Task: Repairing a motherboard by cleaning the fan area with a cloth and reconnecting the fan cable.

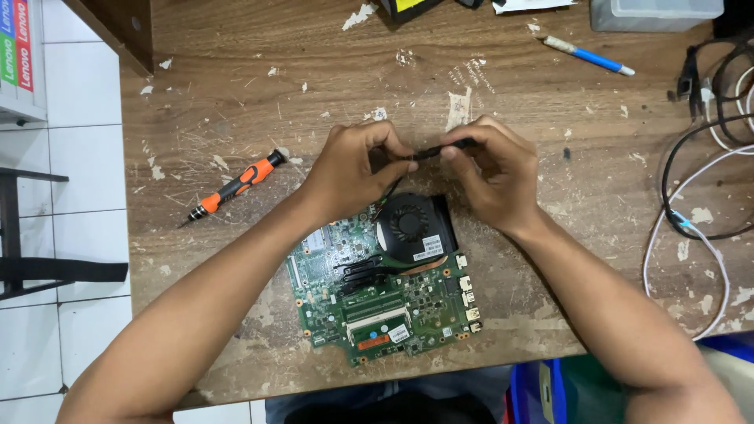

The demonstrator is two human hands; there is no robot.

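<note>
A green laptop motherboard lies on the worn wooden table with a round black cooling fan and copper heat pipe at its far end. Both hands hover just beyond the fan. My left hand and my right hand pinch the two ends of a short black strip, with thin wires running from it down toward the fan. The strip is held just above the table.
An orange and black screwdriver lies left of the board. A blue and white pen and a clear plastic box sit at the back right. Black and white cables coil at the right edge. White tiled floor lies left.
</note>
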